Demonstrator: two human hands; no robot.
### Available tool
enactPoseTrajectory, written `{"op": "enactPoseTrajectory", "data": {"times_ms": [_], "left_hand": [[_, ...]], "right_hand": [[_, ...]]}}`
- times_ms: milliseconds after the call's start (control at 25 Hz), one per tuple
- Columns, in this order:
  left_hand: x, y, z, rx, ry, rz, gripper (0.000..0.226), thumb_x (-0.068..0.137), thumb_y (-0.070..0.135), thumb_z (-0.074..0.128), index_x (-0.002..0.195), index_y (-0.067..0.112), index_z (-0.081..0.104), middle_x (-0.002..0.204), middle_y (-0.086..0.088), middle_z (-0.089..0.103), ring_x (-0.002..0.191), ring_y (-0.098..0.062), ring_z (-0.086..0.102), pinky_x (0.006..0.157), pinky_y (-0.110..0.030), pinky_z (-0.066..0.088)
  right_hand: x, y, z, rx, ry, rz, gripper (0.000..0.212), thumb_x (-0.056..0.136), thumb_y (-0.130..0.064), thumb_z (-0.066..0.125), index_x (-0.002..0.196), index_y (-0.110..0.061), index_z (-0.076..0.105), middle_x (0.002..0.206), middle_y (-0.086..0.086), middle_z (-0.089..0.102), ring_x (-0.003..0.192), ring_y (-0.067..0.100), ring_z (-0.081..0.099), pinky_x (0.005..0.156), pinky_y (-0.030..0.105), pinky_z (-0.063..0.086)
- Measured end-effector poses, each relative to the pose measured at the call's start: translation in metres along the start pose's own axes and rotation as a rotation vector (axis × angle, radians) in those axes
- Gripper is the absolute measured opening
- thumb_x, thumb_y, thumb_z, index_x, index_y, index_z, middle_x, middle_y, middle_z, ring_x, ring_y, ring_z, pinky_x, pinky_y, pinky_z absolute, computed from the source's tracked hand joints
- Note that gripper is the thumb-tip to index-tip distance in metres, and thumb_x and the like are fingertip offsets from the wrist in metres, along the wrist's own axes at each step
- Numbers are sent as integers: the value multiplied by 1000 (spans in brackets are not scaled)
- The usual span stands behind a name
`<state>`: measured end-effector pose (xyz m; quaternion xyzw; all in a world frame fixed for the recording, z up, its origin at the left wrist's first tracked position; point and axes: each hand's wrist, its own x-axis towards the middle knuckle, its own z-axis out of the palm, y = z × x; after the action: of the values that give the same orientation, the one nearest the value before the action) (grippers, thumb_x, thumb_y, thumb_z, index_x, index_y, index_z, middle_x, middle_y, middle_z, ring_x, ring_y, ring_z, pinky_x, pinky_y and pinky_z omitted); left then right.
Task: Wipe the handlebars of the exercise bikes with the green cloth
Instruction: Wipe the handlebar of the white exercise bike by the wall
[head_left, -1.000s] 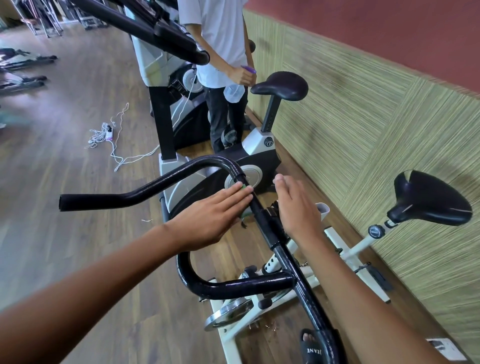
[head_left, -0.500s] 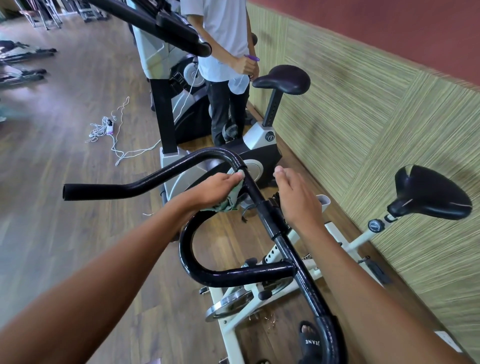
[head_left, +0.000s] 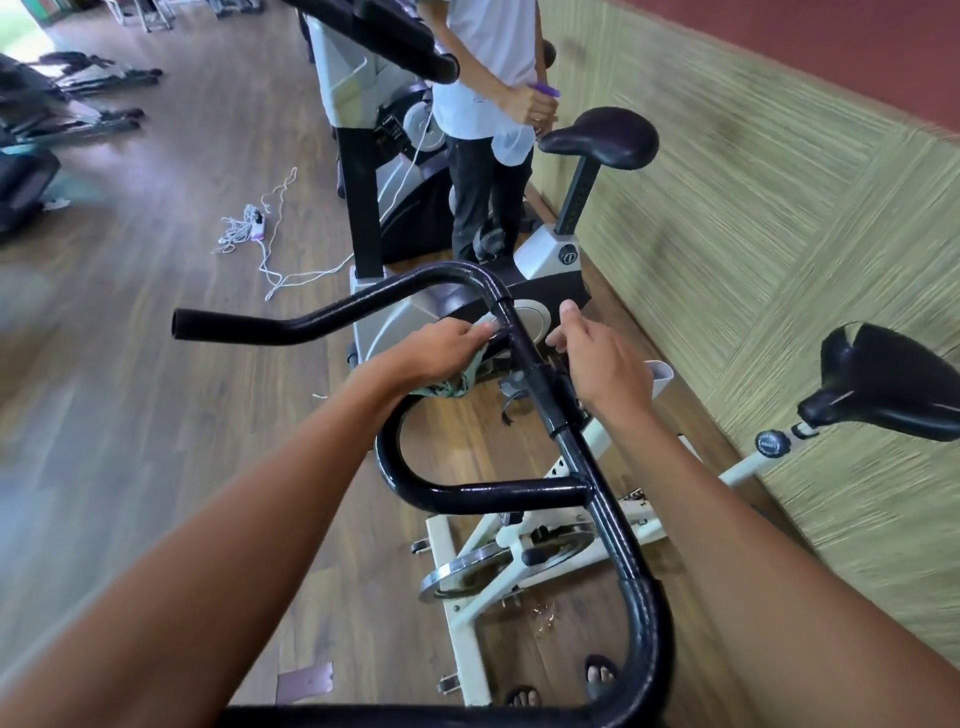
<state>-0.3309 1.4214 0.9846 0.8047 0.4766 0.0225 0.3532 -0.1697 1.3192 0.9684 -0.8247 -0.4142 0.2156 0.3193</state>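
A black handlebar (head_left: 571, 452) of a white exercise bike runs from the bottom of the view up to a curved far end. My left hand (head_left: 441, 351) grips the green cloth (head_left: 457, 384) and holds it against the left side of the bar near its upper bend. The cloth hangs bunched below my fingers. My right hand (head_left: 602, 364) is just right of the bar with loosely curled fingers, holding nothing.
A black saddle (head_left: 888, 384) sits at the right by the straw-patterned wall (head_left: 779, 234). A second bike with a saddle (head_left: 602, 137) stands ahead. A person in a white shirt (head_left: 488, 62) stands beside it with a spray bottle. A white cable (head_left: 260, 228) lies on the wooden floor.
My left hand went from lying flat over the bar to gripping the cloth and slid farther up the bar. My right hand's fingers have lifted and spread slightly.
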Motion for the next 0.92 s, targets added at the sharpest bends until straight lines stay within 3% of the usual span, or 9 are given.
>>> {"op": "enactPoseTrajectory", "data": {"times_ms": [120,200,320,400,480,560,680,800,920], "left_hand": [[-29,-25,1,-68,139,-221,55,104,47,37,105,-1,65,96,-11,63,90,-27,60,86,-33,45],[-53,-41,8,-444,286,-444,53,100,46,44,107,-3,64,95,-16,68,84,-30,65,87,-41,54],[-91,-37,53,-1080,707,-696,40,98,39,45,91,2,58,87,-23,68,69,-34,65,80,-53,57],[-98,-17,85,-1313,980,-799,45,92,44,37,85,5,58,93,-25,68,80,-39,67,84,-58,54],[-96,13,114,-1489,1156,-884,72,83,62,29,103,2,64,106,-25,69,97,-45,68,89,-63,53],[-92,55,136,-1711,1177,-917,83,84,68,29,122,1,58,117,-21,68,100,-41,68,89,-56,55],[-90,92,148,-1885,1058,-885,55,101,49,30,129,11,58,118,-22,68,103,-35,69,91,-43,53],[-96,95,141,-1983,1112,-833,38,104,38,33,92,13,60,70,-12,69,65,-22,69,70,-32,56],[-91,96,152,-1848,1139,-897,51,102,43,36,126,4,57,116,-19,69,109,-38,66,94,-47,52]], "right_hand": [[-2,0,-3,-42,-74,-36,70,104,-52,9,98,-26,74,109,5,69,108,30,57,107,46,34],[-1,2,-4,-61,-99,-64,75,104,-52,7,105,-18,74,110,11,69,110,32,58,109,47,32],[-1,3,-5,-58,-123,-97,77,104,-53,6,110,-12,71,114,16,68,112,35,58,107,46,32],[-1,4,-7,-77,-140,-130,75,104,-51,6,117,-12,69,121,17,66,116,35,56,107,46,28],[-2,4,-10,-92,-168,-170,73,105,-49,6,124,-11,65,126,16,64,120,35,54,107,46,26],[-2,5,-11,-97,-195,-210,70,105,-47,6,125,-11,62,130,14,62,121,33,52,107,46,26],[-3,9,-14,-86,-217,-246,69,105,-49,6,125,-13,61,131,12,61,121,34,51,107,47,26],[-3,13,-14,-84,-225,-321,66,105,-46,6,129,-15,59,126,11,63,120,31,51,105,48,27],[-1,11,-12,-91,-224,-324,65,105,-47,8,126,-15,61,125,10,62,118,29,53,105,48,28]]}}
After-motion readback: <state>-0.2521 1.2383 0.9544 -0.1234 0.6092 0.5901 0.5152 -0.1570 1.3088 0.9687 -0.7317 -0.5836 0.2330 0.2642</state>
